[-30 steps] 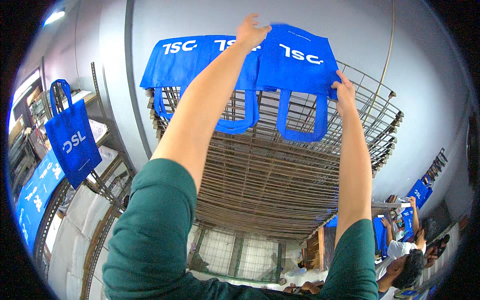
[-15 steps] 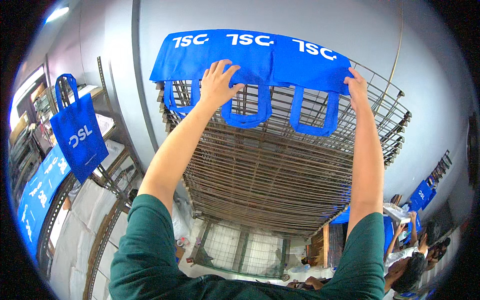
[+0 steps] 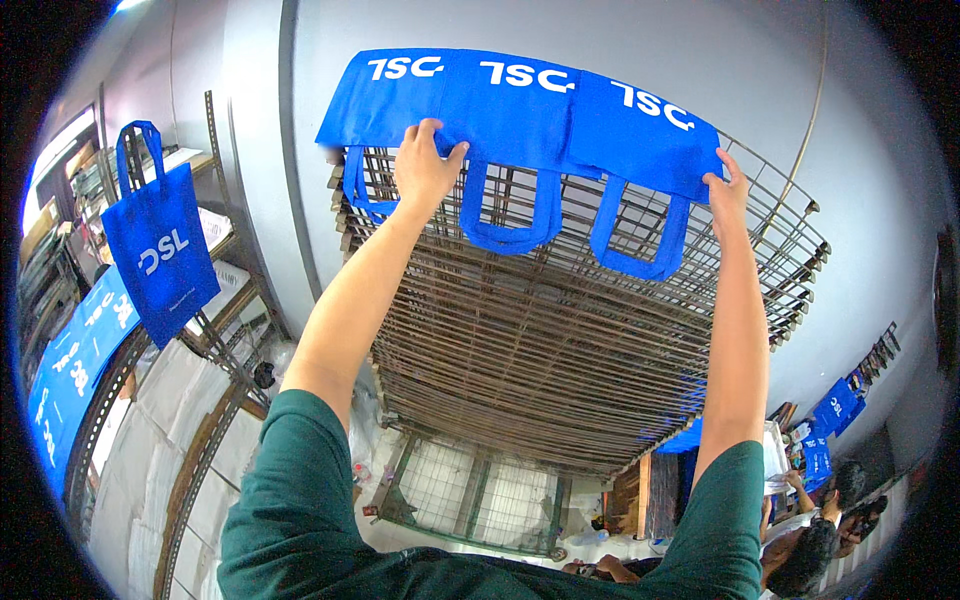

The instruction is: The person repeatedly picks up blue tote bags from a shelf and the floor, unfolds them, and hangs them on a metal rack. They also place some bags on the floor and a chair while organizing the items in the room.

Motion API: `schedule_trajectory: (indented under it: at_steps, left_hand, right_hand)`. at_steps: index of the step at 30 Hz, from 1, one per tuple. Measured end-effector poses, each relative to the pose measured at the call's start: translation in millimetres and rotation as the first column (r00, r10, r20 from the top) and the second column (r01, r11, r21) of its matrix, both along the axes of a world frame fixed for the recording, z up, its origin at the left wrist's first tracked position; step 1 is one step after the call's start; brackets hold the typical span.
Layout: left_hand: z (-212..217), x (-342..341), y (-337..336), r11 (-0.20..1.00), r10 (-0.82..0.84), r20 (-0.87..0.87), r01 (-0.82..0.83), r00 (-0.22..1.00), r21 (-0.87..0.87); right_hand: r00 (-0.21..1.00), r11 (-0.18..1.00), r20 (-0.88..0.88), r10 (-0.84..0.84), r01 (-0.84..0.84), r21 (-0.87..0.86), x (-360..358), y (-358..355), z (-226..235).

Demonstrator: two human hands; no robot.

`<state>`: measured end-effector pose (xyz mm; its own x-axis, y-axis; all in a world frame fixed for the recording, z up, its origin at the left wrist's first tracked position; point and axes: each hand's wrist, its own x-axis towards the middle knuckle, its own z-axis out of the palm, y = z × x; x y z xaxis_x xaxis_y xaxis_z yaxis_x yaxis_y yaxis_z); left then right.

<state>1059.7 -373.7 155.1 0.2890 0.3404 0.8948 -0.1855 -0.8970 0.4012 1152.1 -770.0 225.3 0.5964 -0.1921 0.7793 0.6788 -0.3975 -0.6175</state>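
Three blue fabric tote bags with white lettering [image 3: 520, 105] lie side by side on the top shelf of a tall wire drying rack [image 3: 560, 340]. Their handles hang over the rack's front edge. My left hand [image 3: 425, 165] rests on the lower edge of the bags, between the left and middle bag, fingers spread. My right hand [image 3: 728, 190] touches the lower right corner of the rightmost bag, fingers flat against it. Both arms reach up in green sleeves.
Another blue tote bag [image 3: 160, 245] hangs from a metal shelf post at the left. More blue bags [image 3: 70, 370] lie along a shelf at far left. White stacked sheets [image 3: 160, 440] sit below. A person [image 3: 810, 540] sits at the lower right near more bags [image 3: 830, 410].
The bags have been pushed further back and flat onto the top shelf. My left hand came down from the bags' upper edge to their lower edge; my right hand stayed at the right corner.
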Motion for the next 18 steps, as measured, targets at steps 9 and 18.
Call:
schedule_trajectory:
  at_steps: [9, 18]
  left_hand:
    - [9.7, 10.9, 15.9, 0.932, -0.135, 0.023, 0.134, 0.991, -0.336]
    - [17.6, 18.0, 36.0, 0.925, -0.181, 0.027, 0.179, 0.983, -0.335]
  right_hand:
    - [0.994, 0.995, 0.036, -0.099, 0.099, -0.014, 2.1, -5.1, -3.5]
    - [0.973, 0.978, 0.103, -0.208, 0.210, -0.007, 12.7, 0.0, -18.9]
